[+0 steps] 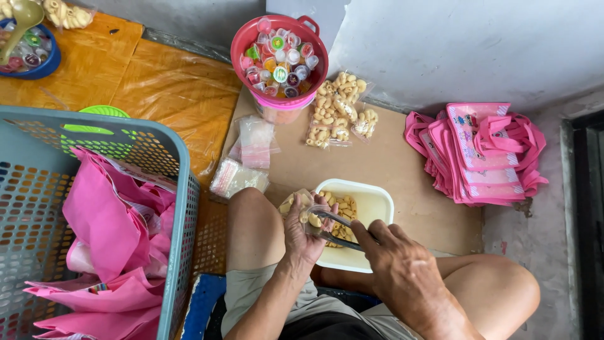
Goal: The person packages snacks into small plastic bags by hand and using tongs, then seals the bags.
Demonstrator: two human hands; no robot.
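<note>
While my left hand (306, 234) is gripping a half-filled snack bag (301, 208) over the white tub (377, 204), my right hand (402, 267) is squeezing tongs (336, 230); several filled bags (340, 110) are lying beyond the tub.

cardboard sheet (402, 170) | white tub (371, 204) | snack packets (336, 110) | pink bags (481, 154)

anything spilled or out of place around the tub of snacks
Nothing stands out. The snacks stay inside the cream tub; the left hand holds a small clear bag and the right hand works metal tongs at its mouth.
</note>
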